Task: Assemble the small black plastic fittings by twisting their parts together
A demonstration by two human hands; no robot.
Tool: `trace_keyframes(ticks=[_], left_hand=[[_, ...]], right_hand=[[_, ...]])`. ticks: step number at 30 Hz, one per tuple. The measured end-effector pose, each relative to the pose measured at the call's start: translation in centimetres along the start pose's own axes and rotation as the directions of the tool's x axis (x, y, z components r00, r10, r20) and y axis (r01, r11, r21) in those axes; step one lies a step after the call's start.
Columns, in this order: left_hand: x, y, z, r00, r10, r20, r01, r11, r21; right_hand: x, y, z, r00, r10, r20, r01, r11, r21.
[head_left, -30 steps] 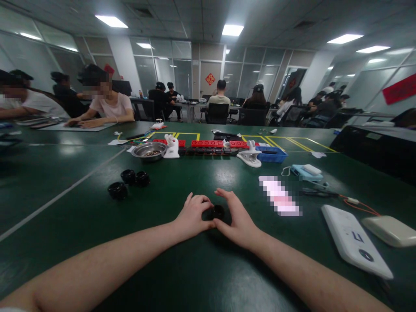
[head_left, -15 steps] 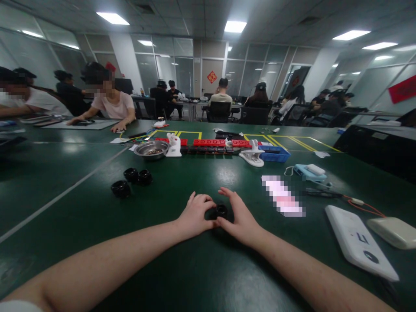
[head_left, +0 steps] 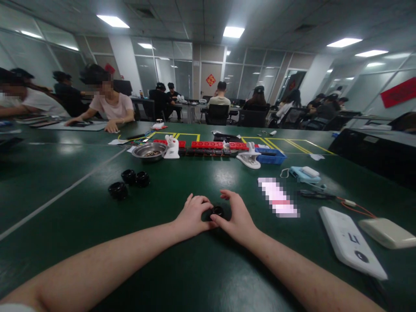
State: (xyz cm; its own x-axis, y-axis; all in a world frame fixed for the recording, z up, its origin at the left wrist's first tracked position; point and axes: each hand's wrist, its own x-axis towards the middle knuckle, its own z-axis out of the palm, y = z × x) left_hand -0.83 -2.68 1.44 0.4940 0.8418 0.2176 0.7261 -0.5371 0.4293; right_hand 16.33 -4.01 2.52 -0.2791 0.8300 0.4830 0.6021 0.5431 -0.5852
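A small, glossy black cup-shaped piece (head_left: pixel 217 211) with a round opening on top is on the green table between my hands. My left hand (head_left: pixel 194 215) curls around its left side, with thumb and fingers closed on it. From the right, the thumb of my right hand (head_left: pixel 238 215) reaches its near rim, while the other fingers stay stretched out and apart from it. Three similar black cup-shaped pieces (head_left: pixel 118 190) stand in a cluster farther left. The underside of the held piece is hidden.
Across the table are a metal bowl (head_left: pixel 143 155) with small parts, white clamps (head_left: pixel 249 158), a red strip (head_left: pixel 208 144) and a blue tray (head_left: pixel 276 159). To the right lie a blurred pink phone-like item (head_left: pixel 277 197), a white device (head_left: pixel 351 242) and cables. People sit beyond.
My right thumb has moved left and over the rim of the black piece. My left hand keeps its grip. The view has shifted slightly.
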Motion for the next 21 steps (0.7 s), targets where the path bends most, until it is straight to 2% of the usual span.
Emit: trace_keyframes(ticks=[3,9,11,16,18,21], left_hand=[[0.07,-0.08,0.08,1.000,0.002,0.002,-0.002,1.000,-0.002],[0.16,-0.22,0.09,1.000,0.006,0.014,-0.006,1.000,-0.006],[0.16,-0.23,0.05,1.000,0.006,0.021,-0.006,1.000,0.000],[0.14,-0.16,-0.10,0.999,-0.003,0.037,0.003,1.000,-0.007],[0.13,-0.13,-0.12,0.999,-0.001,0.034,0.002,1.000,-0.018],[0.13,-0.15,-0.02,1.000,0.004,0.025,-0.004,1.000,-0.030]], right_hand=[[0.17,-0.01,0.12,0.999,0.043,0.010,-0.043,0.998,-0.052],[0.10,-0.13,-0.37,0.971,-0.108,0.212,0.091,0.992,0.086],[0.04,-0.15,-0.34,0.979,-0.078,0.189,0.069,0.996,0.054],[0.09,-0.17,0.14,0.999,0.022,0.032,-0.022,1.000,-0.020],[0.07,-0.13,0.18,0.999,0.002,0.051,-0.003,1.000,0.018],[-0.09,-0.10,-0.06,0.984,-0.108,0.145,0.086,0.985,0.152]])
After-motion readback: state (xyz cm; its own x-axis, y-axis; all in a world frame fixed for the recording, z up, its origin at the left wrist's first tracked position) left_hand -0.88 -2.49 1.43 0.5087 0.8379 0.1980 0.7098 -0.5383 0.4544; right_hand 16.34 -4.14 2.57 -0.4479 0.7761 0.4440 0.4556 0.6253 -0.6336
